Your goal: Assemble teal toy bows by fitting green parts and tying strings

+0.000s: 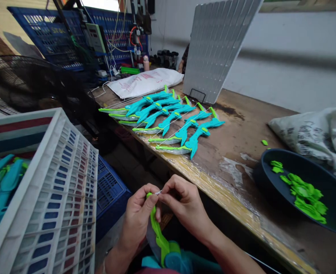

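Toy bow [158, 236], low centre of frame, was being strung: left hand [137, 220] pinched its green tip while right hand [185, 207] fingers closed on the string [158, 193]. Next, hooking it on wanted fine tension.

A small toy-assembly workshop: rows of identical teal plastic bows [168, 118] are lying on the worn workbench [242, 125] beyond the hands, with stacked crates [56, 198] standing left of them and a dish of green parts [301, 190] to their right.

Glossy green-teal plastic toy bow [160, 239]; worn rough wood table [242, 129]; white plastic crate [62, 190]; matt dark bowl [263, 175]
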The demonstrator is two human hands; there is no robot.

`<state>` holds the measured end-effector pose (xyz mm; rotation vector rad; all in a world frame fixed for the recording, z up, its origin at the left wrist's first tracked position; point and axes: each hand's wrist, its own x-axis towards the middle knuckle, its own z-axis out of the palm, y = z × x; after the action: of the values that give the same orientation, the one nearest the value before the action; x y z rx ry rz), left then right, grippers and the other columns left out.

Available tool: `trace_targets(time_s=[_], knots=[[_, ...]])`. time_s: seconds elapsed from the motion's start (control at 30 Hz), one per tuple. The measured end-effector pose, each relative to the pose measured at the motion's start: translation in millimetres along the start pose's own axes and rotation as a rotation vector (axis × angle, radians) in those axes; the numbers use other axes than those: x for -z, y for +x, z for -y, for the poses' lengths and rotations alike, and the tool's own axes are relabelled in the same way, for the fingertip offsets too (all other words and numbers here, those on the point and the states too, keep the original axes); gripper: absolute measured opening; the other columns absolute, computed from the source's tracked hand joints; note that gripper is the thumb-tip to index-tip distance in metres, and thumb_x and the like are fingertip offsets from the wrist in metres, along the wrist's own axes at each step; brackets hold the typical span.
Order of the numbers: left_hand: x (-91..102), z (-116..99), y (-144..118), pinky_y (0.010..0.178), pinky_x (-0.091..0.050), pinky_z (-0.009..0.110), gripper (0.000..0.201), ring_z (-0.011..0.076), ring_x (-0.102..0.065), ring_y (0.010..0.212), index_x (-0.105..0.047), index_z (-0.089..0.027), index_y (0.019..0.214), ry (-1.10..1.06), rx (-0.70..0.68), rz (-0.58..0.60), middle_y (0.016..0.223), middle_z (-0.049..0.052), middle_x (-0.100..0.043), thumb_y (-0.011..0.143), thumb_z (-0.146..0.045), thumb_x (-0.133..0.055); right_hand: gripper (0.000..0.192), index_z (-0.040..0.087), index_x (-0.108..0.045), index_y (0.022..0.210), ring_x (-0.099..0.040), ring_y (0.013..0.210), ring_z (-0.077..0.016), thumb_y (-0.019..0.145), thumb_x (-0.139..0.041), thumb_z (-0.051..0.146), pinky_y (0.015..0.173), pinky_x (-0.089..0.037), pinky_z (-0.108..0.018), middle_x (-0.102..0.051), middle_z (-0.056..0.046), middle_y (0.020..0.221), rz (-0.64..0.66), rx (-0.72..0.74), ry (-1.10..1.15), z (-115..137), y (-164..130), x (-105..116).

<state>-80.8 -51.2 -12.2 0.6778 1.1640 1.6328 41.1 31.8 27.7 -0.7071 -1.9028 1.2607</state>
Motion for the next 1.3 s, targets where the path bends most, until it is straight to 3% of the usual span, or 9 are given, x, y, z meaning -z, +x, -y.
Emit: trace_targets(time_s=[0.2,0.47,0.67,0.83,1.03,1.17,1.3], knots=[[0.2,2,-1,0.045,-0.038,0.017,0.024,0.0066,-0.048,0.045,-0.064,-0.018,0.084,0.046,0.002,-0.087,0.057,-0.006,-0.054,0.093,-0.04,-0.069,0.007,0.018,-0.061,0.089,-0.055,0.065,-0.0093,0.093,-0.066,0.018,0.06,-0.041,-0.021,-0.058,0.003,0.076,-0.004,0.078,-0.137,0,-6,-4],[-4.0,0,2,0.044,-0.037,0.018,0.028,0.0073,-0.045,0.041,-0.062,-0.018,0.08,0.082,0.05,-0.059,0.048,-0.007,-0.049,0.093,-0.042,-0.067,0.016,0.018,-0.06,0.077,-0.054,0.064,-0.0089,0.088,-0.071,0.014,0.06,-0.041,-0.02,-0.058,0.004,0.073,0.04,-0.045,-0.028,0,-4,3],[-4.6,-9,6,0.041,-0.036,0.018,0.032,0.0071,-0.044,0.038,-0.062,-0.016,0.075,-0.012,0.125,0.0,0.05,-0.006,-0.051,0.083,-0.044,-0.074,0.011,0.018,-0.061,0.091,-0.061,0.092,-0.0137,0.098,-0.055,0.012,0.081,-0.05,-0.026,-0.062,-0.006,0.105,0.096,0.157,0.037,3,-4,11],[-3.9,-11,7,0.04,-0.039,0.019,0.033,0.0084,-0.047,0.037,-0.064,-0.016,0.073,-0.046,0.162,0.026,0.048,-0.005,-0.053,0.078,-0.045,-0.078,0.014,0.019,-0.053,0.089,-0.053,0.076,-0.0121,0.101,-0.048,0.015,0.069,-0.045,-0.024,-0.056,-0.002,0.086,0.116,0.259,-0.051,2,-6,9],[-0.1,-6,2,0.044,-0.04,0.018,0.027,0.0079,-0.048,0.04,-0.064,-0.016,0.079,0.02,0.087,0.031,0.047,-0.005,-0.054,0.087,-0.04,-0.074,0.009,0.019,-0.057,0.088,-0.055,0.07,-0.0106,0.097,-0.057,0.017,0.065,-0.044,-0.022,-0.057,0.001,0.079,0.045,0.078,-0.059,1,-10,7],[3.7,-5,2,0.045,-0.039,0.019,0.027,0.0082,-0.049,0.042,-0.064,-0.016,0.082,-0.011,0.095,0.099,0.051,-0.004,-0.055,0.089,-0.041,-0.071,0.012,0.019,-0.061,0.088,-0.058,0.076,-0.0126,0.099,-0.057,0.017,0.067,-0.047,-0.024,-0.06,-0.002,0.084,-0.007,0.194,-0.121,-4,-13,2],[4.1,-4,4,0.044,-0.038,0.019,0.029,0.0075,-0.048,0.042,-0.064,-0.015,0.081,-0.055,0.144,0.091,0.055,-0.004,-0.054,0.087,-0.042,-0.072,0.011,0.018,-0.062,0.095,-0.058,0.078,-0.0153,0.1,-0.054,0.013,0.067,-0.05,-0.028,-0.061,-0.006,0.089,-0.105,0.381,-0.279,-14,-18,-6]])
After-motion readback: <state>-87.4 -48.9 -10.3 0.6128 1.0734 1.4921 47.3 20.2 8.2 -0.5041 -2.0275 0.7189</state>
